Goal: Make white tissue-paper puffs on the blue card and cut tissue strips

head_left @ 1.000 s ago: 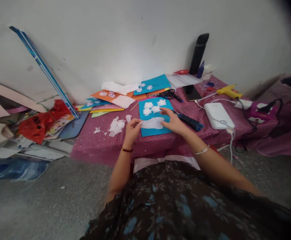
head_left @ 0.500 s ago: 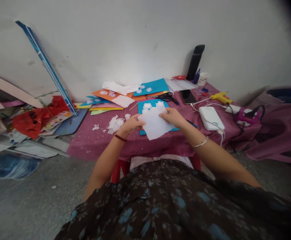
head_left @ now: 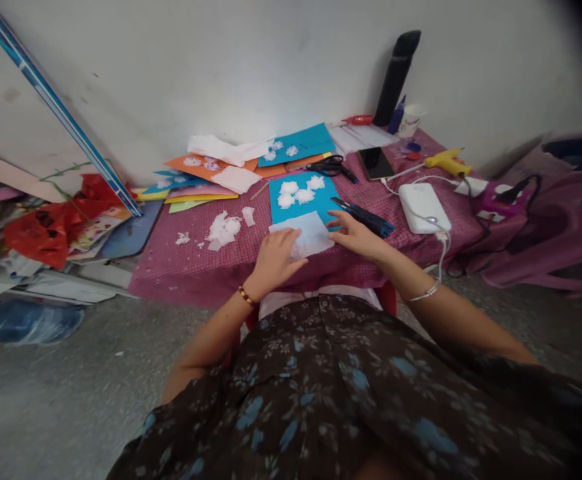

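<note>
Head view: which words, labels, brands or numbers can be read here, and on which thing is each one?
None can be read.
Cup: dark marks, too small and blurred.
Printed sheets beside the red bag: print too blurred.

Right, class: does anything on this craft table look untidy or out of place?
Yes. Torn white tissue scraps lie scattered on the red cloth left of the blue card, and coloured paper sheets are heaped crookedly near the wall.

Under my left hand (head_left: 273, 257) lies a white tissue sheet (head_left: 307, 237); beyond it a blue card (head_left: 303, 200) with white tufts, on a magenta checked desk (head_left: 195, 257).
</note>
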{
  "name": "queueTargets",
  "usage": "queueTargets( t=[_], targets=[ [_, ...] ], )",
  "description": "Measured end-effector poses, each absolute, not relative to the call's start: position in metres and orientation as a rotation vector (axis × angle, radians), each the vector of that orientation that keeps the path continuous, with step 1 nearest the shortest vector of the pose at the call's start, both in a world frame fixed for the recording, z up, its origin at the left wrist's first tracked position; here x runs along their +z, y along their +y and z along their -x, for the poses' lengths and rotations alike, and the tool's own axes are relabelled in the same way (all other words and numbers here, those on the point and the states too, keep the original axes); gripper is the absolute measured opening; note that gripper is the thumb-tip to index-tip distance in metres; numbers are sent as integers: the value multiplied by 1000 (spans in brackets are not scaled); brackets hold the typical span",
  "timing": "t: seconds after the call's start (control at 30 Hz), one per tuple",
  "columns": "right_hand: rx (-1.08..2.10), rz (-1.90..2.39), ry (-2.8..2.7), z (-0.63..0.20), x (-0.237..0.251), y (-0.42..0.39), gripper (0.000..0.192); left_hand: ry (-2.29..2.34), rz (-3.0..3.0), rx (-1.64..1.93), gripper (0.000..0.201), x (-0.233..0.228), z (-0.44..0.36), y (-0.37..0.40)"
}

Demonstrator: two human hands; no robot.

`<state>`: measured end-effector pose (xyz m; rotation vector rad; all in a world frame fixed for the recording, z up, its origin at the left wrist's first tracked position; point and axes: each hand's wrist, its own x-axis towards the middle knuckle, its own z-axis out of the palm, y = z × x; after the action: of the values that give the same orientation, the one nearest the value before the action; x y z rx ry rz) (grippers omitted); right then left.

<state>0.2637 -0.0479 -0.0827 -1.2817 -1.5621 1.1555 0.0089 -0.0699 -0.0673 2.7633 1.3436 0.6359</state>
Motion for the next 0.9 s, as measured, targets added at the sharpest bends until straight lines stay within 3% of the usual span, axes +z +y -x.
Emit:
queueTargets(
  t=[0.1, 0.23, 0.37, 0.57, 0.77, 0.9],
  targets=[
    [1152, 1202, -1617, -264, -85, -53, 69, 1241, -2940, 409, 48, -81, -21, -81],
    [1124, 1037, -1798, -265, -89, -55, 71, 1284, -2899, 392, 26, -89, -24, -72],
    [791, 1009, -2043, -263, -93, -55, 68, 1333, -2787, 414, 29, -84, -24, -66],
    [639, 1252, -1975, -249, -96, -36, 19, 1371, -2561, 538, 31, -75, -19, -55],
    [696, 1443, -1877, -245, -89, -17, 17, 1303, -2237, 844, 15, -85, 9, -36],
    [743, 1539, -1858, -244, -85, -12, 17, 1399, -2074, 927, 33, -91, 21, -31]
  ],
)
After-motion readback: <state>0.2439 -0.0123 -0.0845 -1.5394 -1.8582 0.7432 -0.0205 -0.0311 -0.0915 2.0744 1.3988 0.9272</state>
